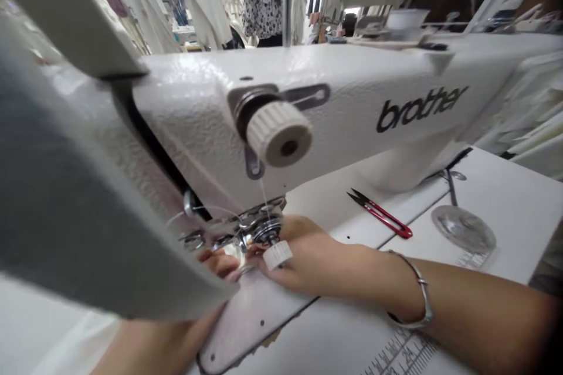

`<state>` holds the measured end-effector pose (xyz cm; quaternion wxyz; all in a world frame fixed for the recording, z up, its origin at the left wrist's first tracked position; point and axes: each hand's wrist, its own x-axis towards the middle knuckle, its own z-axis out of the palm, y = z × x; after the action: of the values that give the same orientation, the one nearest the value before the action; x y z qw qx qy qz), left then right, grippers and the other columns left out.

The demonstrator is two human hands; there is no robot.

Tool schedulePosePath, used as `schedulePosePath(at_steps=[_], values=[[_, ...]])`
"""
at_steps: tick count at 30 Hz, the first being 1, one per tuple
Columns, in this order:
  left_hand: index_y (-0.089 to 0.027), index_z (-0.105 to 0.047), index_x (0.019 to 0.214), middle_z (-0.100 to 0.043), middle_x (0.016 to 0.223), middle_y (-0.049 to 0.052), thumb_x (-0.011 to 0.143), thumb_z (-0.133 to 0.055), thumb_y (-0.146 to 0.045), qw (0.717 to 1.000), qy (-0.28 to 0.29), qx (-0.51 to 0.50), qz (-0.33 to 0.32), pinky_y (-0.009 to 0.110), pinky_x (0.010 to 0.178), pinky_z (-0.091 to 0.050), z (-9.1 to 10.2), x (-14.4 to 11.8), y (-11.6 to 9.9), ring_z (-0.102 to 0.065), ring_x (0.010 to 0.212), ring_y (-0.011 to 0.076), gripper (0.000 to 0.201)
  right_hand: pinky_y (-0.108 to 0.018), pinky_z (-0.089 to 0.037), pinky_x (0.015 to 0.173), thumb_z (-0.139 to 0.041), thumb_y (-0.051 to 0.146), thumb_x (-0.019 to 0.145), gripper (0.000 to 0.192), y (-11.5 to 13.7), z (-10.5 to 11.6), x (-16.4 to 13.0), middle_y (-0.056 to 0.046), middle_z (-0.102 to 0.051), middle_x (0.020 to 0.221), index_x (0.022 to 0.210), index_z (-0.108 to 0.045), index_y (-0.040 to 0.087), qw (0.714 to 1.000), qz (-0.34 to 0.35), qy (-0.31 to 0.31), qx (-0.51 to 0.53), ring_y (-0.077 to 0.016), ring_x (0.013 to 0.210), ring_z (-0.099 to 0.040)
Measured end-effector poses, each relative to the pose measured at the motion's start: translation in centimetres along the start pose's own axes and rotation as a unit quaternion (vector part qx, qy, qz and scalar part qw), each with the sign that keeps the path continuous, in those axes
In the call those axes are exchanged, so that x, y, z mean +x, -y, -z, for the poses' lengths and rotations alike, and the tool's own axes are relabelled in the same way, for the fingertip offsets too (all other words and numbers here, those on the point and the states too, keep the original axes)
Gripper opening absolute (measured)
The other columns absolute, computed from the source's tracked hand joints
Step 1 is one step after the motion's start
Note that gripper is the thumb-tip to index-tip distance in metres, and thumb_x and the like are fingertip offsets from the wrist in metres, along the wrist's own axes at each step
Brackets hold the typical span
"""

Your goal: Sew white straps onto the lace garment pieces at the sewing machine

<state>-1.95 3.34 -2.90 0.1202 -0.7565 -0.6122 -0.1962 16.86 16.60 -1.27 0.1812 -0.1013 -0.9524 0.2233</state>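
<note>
- Ruler markings printed on the table sit nearest the camera, by the right forearm; the number 24 can be read there.
- The right hand reaches in from the right, forearm low over the table, a silver bangle around the wrist. Its fingers point left under the head of the sewing machine, fingertips drawn close together by the small ribbed knob and the thread discs; what the grip pinches I cannot tell.
- The left hand comes up from the bottom left, mostly hidden behind a blurred grey panel. Only fingertips show, close to the right hand's; I cannot tell whether its grip is together or apart.
- A thin thread runs down from the big ribbed dial to the discs just above the fingers.
- Red thread snips lie on the table just behind the right hand, untouched.
- A clear round disc lies further right on the table.
- The machine's arm carries the word "brother" in black letters.
- Far behind, a person in a spotted blouse stands among hanging cloth.
</note>
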Motion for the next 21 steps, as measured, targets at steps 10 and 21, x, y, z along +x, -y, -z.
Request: schedulePosePath(at_steps=[10,21], values=[[-0.022,-0.068,0.099,-0.061,0.07,0.003,0.094,-0.043,-0.038,0.999,0.046,-0.004,0.019,0.031,0.047,-0.044,0.7,0.5,-0.5,-0.058,0.056,0.0195,0.03,-0.027,-0.047,0.072,-0.058,0.023,0.087,0.01,-0.4,-0.1,0.3,-0.004,-0.07,0.093,0.087,-0.067,0.019,0.996,-0.052,0.001,0.067,-0.0171,0.083,-0.063],[-0.016,-0.071,0.087,-0.065,0.067,0.007,0.096,-0.043,-0.033,0.999,0.016,0.027,-0.021,0.037,0.05,-0.051,0.5,0.9,-1.2,-0.063,0.058,0.0239,0.034,-0.028,-0.03,0.052,-0.043,0.025,0.094,0.025,-0.4,-0.7,0.7,-0.005,-0.06,0.073,0.084,-0.064,0.015,0.997,0.021,-0.003,-0.08,-0.0141,0.058,-0.048]])
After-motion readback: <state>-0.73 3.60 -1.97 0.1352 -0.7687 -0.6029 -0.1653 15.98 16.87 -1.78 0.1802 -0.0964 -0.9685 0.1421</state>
